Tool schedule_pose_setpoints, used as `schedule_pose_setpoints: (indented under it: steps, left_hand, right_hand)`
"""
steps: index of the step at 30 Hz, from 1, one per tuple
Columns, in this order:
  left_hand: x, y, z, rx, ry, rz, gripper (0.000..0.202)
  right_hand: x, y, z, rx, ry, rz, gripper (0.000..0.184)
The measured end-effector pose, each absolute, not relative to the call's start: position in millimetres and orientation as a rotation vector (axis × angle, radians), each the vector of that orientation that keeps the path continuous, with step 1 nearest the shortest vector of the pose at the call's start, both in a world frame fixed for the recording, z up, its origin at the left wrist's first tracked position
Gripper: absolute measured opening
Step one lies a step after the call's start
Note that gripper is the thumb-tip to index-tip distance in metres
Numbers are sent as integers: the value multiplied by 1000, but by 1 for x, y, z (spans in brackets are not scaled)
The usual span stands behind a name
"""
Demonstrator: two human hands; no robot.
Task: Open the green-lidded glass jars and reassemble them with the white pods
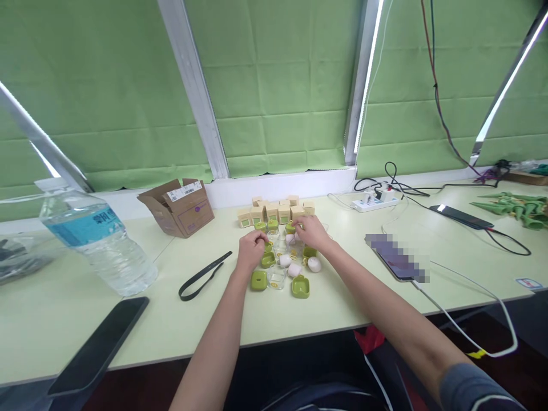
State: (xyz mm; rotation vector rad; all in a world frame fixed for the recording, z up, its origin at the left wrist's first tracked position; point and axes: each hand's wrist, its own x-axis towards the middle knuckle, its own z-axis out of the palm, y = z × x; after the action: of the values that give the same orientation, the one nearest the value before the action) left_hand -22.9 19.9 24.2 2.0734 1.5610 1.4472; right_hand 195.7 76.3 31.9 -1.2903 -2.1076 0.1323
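Note:
My left hand (252,250) is closed, its fingertips pinched together just above the left column of small green square pieces. Whatever is between those fingers is too small to make out. Farther back and to the right, the fingers of my right hand (314,232) close on a small green case (290,228). Between and below the hands lie a green lid with a slot (258,280), a green open tray (300,287), clear plastic cases (276,279), and pale pink rounded pieces (314,264). Behind them stand several small tan boxes (272,212) in rows.
An open brown carton (180,208) and a large water bottle (100,234) stand at left. Nearby lie a black strap (201,278) and a dark phone (100,345). To the right are a cabled phone (396,257), a power strip (375,201) and another dark phone (461,217).

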Motion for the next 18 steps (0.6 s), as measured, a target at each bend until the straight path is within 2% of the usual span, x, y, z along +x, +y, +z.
schedule_pose_setpoints:
  steps: [9, 18]
  left_hand:
    - [-23, 21, 22, 2090, 1552, 1447, 25]
    - [-21, 20, 23, 2041, 1515, 1578, 25]
  right_hand:
    - [183, 95, 31, -1389, -2281, 136, 40]
    - [180, 84, 37, -1135, -2106, 282, 43]
